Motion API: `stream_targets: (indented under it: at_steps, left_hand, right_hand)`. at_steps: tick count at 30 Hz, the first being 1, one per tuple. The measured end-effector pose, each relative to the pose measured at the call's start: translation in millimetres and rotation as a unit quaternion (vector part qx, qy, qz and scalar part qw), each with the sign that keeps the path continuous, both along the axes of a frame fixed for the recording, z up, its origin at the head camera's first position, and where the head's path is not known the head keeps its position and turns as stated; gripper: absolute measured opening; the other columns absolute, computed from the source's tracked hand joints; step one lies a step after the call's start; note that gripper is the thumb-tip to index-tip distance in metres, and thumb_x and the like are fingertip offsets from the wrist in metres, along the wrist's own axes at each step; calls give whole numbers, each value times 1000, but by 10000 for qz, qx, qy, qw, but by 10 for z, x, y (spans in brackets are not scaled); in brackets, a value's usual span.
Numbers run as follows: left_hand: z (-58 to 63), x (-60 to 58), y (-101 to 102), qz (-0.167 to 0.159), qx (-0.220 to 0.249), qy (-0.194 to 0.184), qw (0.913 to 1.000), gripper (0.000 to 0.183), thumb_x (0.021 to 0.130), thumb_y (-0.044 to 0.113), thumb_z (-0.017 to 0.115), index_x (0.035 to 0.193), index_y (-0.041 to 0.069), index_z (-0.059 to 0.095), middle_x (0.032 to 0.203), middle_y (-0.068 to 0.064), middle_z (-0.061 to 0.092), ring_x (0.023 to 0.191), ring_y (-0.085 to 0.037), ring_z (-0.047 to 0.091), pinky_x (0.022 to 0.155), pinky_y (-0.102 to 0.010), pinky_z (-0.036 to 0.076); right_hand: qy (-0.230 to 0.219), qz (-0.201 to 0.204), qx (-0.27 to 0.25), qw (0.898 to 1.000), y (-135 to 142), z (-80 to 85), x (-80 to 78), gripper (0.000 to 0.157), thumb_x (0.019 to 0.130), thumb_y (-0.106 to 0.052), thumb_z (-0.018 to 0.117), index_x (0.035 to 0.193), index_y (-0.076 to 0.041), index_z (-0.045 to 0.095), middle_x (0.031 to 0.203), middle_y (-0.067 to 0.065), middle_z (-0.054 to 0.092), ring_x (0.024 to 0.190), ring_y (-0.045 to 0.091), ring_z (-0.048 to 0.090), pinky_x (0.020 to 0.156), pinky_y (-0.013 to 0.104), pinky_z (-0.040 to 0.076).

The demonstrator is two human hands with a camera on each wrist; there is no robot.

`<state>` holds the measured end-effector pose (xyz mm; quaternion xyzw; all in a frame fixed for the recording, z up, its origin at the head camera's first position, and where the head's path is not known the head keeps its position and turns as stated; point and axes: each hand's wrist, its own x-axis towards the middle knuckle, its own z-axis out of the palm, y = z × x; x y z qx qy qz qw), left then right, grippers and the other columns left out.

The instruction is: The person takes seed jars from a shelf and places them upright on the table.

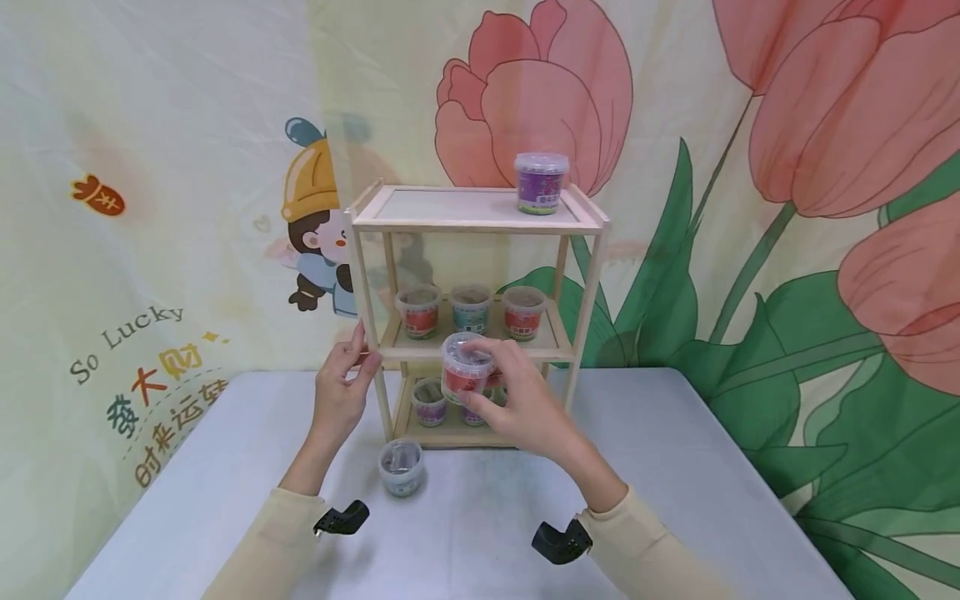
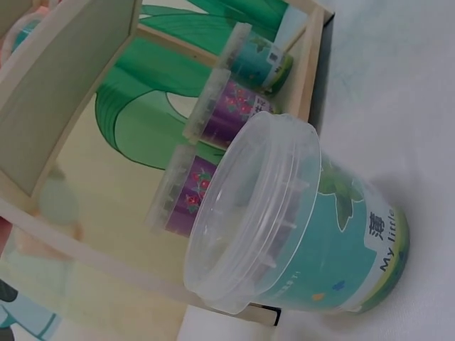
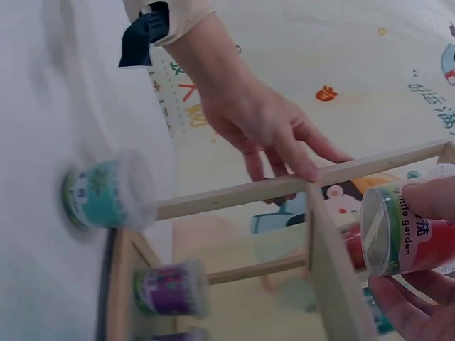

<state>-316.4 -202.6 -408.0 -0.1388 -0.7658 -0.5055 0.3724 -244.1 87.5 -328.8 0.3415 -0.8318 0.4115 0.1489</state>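
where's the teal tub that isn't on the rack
In the head view, the teal tub stands on the white table, in front of the bottom left corner of the wooden rack, right of the left forearm.

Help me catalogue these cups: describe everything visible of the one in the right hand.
The cup looks like clear plastic, round, with a red label lettered "little garden", a green band near its base and a translucent rim. It is roughly upright, in front of the wooden rack, pinched in the right hand. Its contents can't be made out.
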Motion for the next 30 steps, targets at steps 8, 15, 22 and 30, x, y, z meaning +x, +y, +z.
stream_targets:
  at_steps: [8, 15, 22, 30]
  left_hand:
    - [-15, -17, -3, -95, -33, 82, 9999, 63, 97, -7, 71, 155, 5, 51, 108, -25, 62, 96, 9, 56, 82, -1, 45]
    - [-15, 1, -15, -194, 157, -113, 9996, 60, 98, -6, 70, 154, 5, 52, 111, -22, 62, 97, 7, 55, 80, -2, 49]
    - [-24, 5, -39, -377, 155, -75, 9991, 58, 100, -1, 70, 155, 8, 52, 110, -18, 63, 100, 6, 58, 80, -4, 51]
    - [-37, 9, -56, -401, 193, -162, 9989, 56, 102, 0, 69, 155, 8, 51, 110, -16, 61, 101, 3, 58, 80, -7, 54]
  right_hand:
    - [-450, -236, -17, 9987, -79, -401, -12, 61, 95, -12, 82, 148, -19, 53, 135, 6, 54, 117, 19, 59, 96, 40, 61]
    - [-844, -292, 25, 9960, -144, -773, -52, 57, 96, -10, 81, 144, -19, 53, 132, 8, 54, 117, 19, 60, 95, 35, 61]
    - [-1253, -275, -46, 9917, -186, -1039, -85, 57, 96, -6, 79, 145, -20, 53, 130, 11, 53, 118, 23, 62, 99, 40, 60]
    - [-1275, -412, -22, 9910, -237, -1280, -120, 55, 95, -5, 81, 140, -21, 54, 129, 14, 53, 118, 27, 62, 97, 43, 61]
